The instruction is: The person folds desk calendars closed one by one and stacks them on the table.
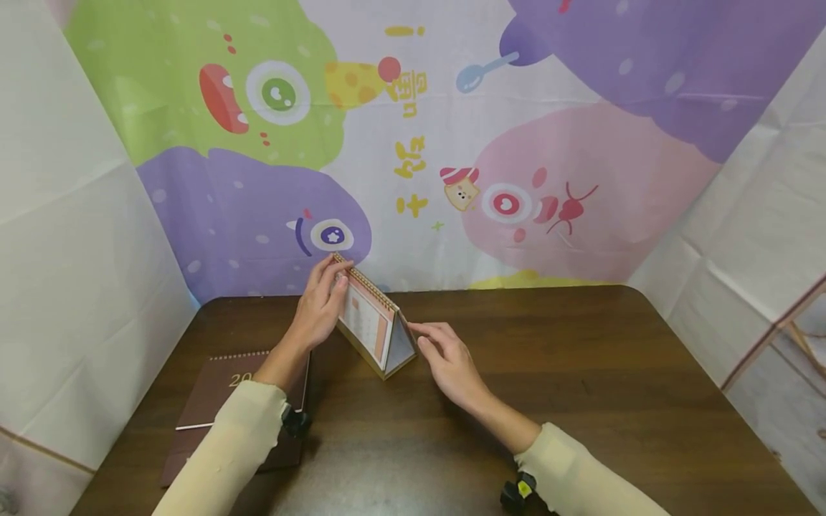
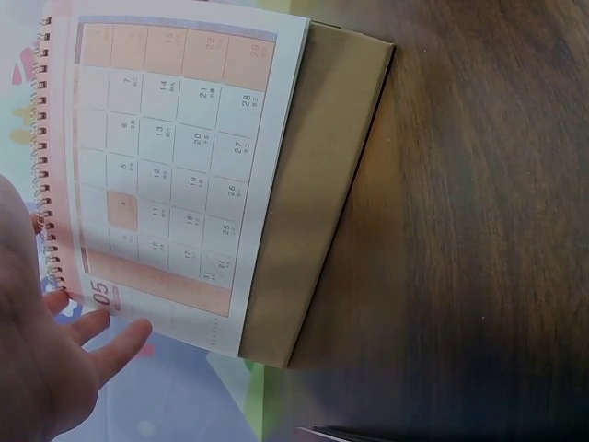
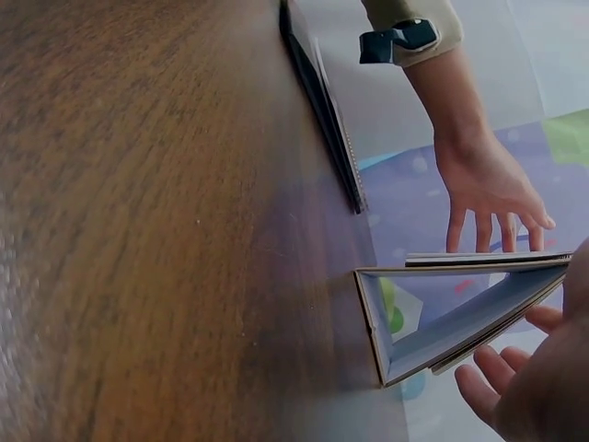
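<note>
A desk calendar [image 1: 364, 322] with a spiral binding along its top stands as a tent on the table. Its front page [image 2: 175, 166] shows a date grid with "05" in a corner, above a tan cardboard base strip [image 2: 317, 175]. My left hand [image 1: 320, 304] is at the calendar's far-left end, its extended fingers by the binding and page corner. On the other side, my right hand [image 1: 452, 362] has its fingertips close to the back panel near the right end. The calendar's hollow triangular side [image 3: 460, 318] shows in the right wrist view.
A dark brown planner [image 1: 200, 401] with gold digits and a spiral edge lies at the table's left, partly under my left forearm. The brown table [image 1: 581, 387] meets a cartoon-printed backdrop [image 1: 419, 251] behind, with white cloth [image 1: 77, 215] on the left side.
</note>
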The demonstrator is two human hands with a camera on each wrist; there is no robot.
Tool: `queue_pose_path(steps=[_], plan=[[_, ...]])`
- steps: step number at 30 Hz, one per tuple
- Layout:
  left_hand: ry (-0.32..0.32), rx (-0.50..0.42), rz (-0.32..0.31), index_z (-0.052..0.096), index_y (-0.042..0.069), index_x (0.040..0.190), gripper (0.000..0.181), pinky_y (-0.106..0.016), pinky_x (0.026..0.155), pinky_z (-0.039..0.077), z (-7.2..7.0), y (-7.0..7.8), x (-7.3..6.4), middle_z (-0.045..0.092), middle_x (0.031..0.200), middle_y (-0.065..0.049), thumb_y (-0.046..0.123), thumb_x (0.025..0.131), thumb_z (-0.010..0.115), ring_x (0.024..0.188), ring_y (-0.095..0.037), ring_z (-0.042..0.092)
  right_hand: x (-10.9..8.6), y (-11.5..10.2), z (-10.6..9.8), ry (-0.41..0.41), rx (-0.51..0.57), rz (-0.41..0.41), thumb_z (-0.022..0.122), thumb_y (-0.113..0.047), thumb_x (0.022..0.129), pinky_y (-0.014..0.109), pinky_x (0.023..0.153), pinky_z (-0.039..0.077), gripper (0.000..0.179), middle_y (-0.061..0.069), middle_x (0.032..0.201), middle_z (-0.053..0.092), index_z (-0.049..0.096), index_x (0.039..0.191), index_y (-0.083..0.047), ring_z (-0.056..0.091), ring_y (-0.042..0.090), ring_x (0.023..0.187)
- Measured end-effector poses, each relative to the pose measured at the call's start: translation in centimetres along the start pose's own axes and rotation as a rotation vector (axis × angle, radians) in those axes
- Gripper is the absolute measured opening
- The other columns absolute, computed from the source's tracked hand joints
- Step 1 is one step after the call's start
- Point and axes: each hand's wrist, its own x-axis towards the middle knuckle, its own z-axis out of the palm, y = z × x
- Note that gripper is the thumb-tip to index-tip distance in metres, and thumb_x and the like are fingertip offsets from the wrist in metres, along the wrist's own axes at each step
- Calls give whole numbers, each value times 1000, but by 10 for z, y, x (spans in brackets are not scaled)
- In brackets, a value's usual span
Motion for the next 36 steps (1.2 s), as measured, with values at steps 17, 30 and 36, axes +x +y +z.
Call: queue_pose_path(steps=[17,30,36], plan=[[19,-8,-13,53,16,164,49,-78,132,32,1,1,1,25,186,-20,37,123,35,169,-52,34,0,-2,-1,25,-19,-18,62,-16,115,49,115,53,37,11,138,75,74,150,-11,70,32,134],[27,-8,-15,53,15,163,49,-78,131,33,0,1,0,25,186,-21,36,123,35,169,-51,34,2,-6,-1,6,63,-5,60,-12,115,60,129,48,46,17,158,70,60,161,-7,62,39,154],[33,-12,-9,55,15,162,48,-78,131,33,1,-1,1,27,185,-21,36,123,36,170,-51,33,5,-8,-2,23,69,-17,62,-12,115,60,132,44,49,17,155,72,59,164,-9,64,37,153]])
